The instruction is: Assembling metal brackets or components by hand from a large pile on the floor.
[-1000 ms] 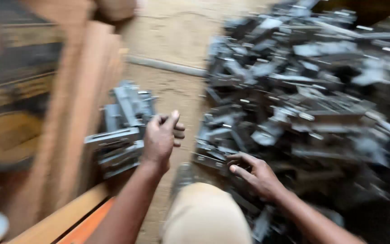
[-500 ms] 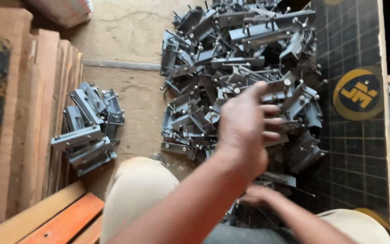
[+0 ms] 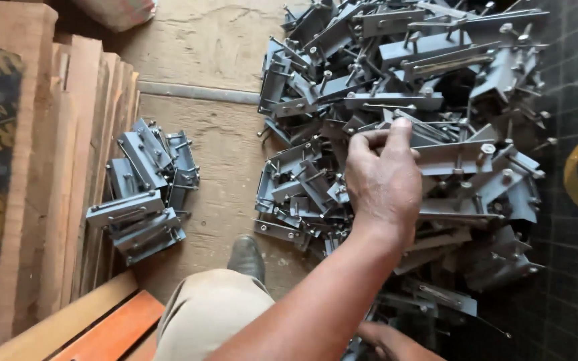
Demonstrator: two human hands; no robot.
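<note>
Grey metal brackets lie heaped on the floor; the left hand has been brought across from the small stack, fingers closing on one bracket. Right hand grip cannot be told.

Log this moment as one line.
left hand: reaching into big bracket pile | right hand: low at pile edge | small bracket stack: beside wooden boards

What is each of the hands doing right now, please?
Left hand: reaching into the big pile of grey metal brackets, fingers curled on one bracket; a firm grip cannot be told.
Right hand: mostly hidden at the bottom edge; cannot be told.
</note>
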